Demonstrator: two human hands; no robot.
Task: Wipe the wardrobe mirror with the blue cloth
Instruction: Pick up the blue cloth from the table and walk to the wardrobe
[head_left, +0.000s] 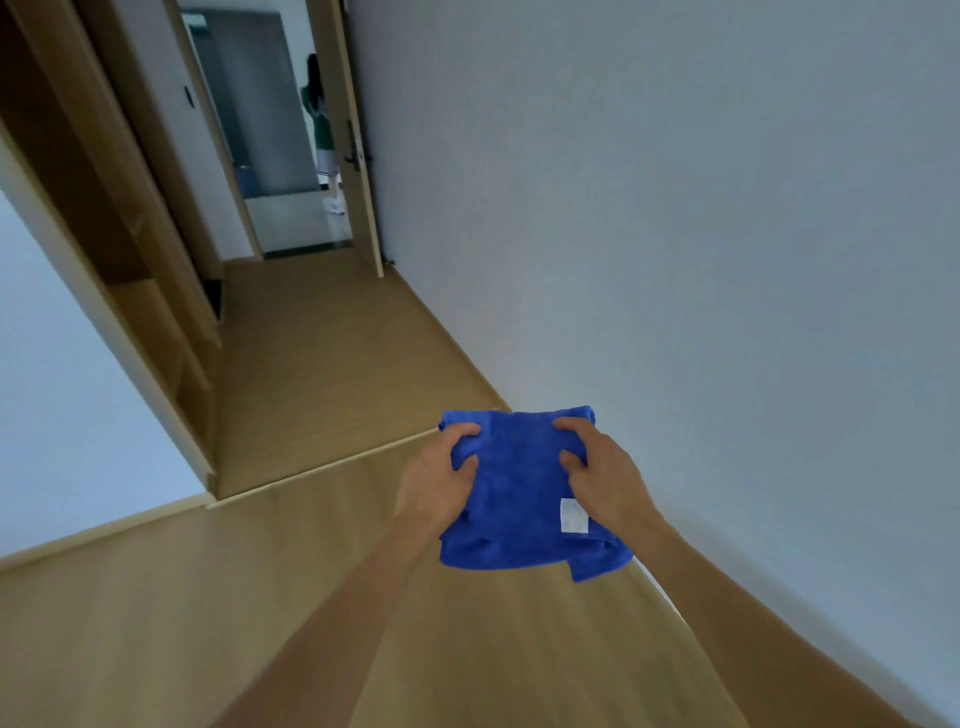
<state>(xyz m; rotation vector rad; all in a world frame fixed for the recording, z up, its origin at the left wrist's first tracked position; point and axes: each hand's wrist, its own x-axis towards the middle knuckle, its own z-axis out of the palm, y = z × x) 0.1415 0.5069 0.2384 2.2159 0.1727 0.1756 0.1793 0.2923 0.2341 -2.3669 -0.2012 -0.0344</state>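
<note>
A folded blue cloth (519, 499) with a white label hangs in the air in front of me, above the wooden floor. My left hand (439, 480) grips its left edge and my right hand (605, 475) grips its right edge, fingers curled over the top. A wooden wardrobe (119, 218) with open shelves runs along the left side. I cannot make out a mirror on it from this angle.
A plain white wall (675, 208) runs along the right. Ahead, a narrow wooden-floored passage (322, 364) leads to an open door (358, 150), beyond which a person (322, 135) stands. A white surface (62, 364) fills the left edge.
</note>
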